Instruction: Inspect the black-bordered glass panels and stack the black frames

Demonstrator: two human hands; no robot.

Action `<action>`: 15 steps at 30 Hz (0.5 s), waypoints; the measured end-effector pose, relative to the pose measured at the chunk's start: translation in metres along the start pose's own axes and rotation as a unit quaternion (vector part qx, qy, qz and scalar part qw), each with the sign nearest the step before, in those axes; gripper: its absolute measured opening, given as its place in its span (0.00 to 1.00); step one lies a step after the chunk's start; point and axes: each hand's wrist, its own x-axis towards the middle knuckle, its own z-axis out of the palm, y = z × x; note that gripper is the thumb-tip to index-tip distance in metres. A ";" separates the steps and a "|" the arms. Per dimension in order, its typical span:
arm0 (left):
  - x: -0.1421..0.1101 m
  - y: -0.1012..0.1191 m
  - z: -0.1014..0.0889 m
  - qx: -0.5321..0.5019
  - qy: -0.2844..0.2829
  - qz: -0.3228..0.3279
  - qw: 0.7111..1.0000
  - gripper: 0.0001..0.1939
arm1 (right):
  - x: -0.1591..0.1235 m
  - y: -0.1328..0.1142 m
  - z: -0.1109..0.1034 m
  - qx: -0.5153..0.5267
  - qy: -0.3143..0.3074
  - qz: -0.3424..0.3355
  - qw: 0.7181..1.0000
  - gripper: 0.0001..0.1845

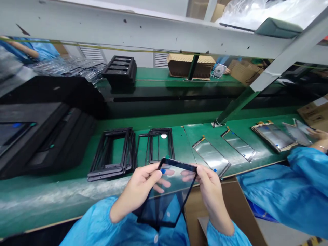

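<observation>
Between my two hands is a clear touch-screen panel [170, 205] in a black frame, tilted above my lap. My left hand [143, 184] grips its upper left edge, thumb on the front and fingers showing through behind the clear pane. On its upper right corner my right hand [210, 188] is closed, thumb in front, fingers behind. A small blue tab sits near the left thumb. Beyond my left hand lie a stack of black frames [129, 153] and a smaller group of black frames [172, 147]. Right of my right hand lies a clear panel [212, 155] with an orange flex tail.
Black foam trays [48, 136] are piled at the left. Another clear panel [238, 145] and a panel stack [275, 135] lie rightward, near a co-worker's hand [320, 136]. A slanted post [235, 104] rises from the green bench. An open cardboard box [228, 205] stands below its edge.
</observation>
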 end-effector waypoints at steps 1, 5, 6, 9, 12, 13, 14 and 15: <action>-0.001 -0.001 0.001 -0.006 0.005 -0.003 1.000 0.25 | 0.000 0.000 0.001 0.002 0.002 -0.005 1.000 0.22; -0.004 -0.003 0.003 -0.013 0.011 -0.009 1.000 0.24 | -0.001 -0.007 0.009 -0.021 0.000 -0.022 1.000 0.22; -0.004 -0.004 0.002 -0.014 0.012 -0.009 1.000 0.24 | -0.001 -0.010 0.011 -0.034 -0.001 -0.032 0.999 0.23; -0.005 -0.007 -0.001 -0.009 0.008 -0.012 1.000 0.25 | -0.002 -0.018 0.012 -0.069 -0.006 -0.070 0.995 0.25; -0.006 -0.008 -0.006 0.015 0.004 -0.005 1.000 0.24 | -0.004 -0.022 0.013 -0.095 -0.020 -0.091 0.991 0.27; -0.006 -0.007 -0.006 0.037 0.012 0.013 0.999 0.23 | -0.005 -0.023 0.015 -0.107 -0.026 -0.093 0.989 0.27; -0.006 -0.005 -0.007 0.072 0.021 0.043 0.996 0.23 | -0.006 -0.022 0.018 -0.121 -0.033 -0.096 0.987 0.27; -0.006 -0.003 -0.006 0.118 0.023 0.076 0.990 0.24 | -0.007 -0.020 0.022 -0.137 -0.041 -0.096 0.985 0.24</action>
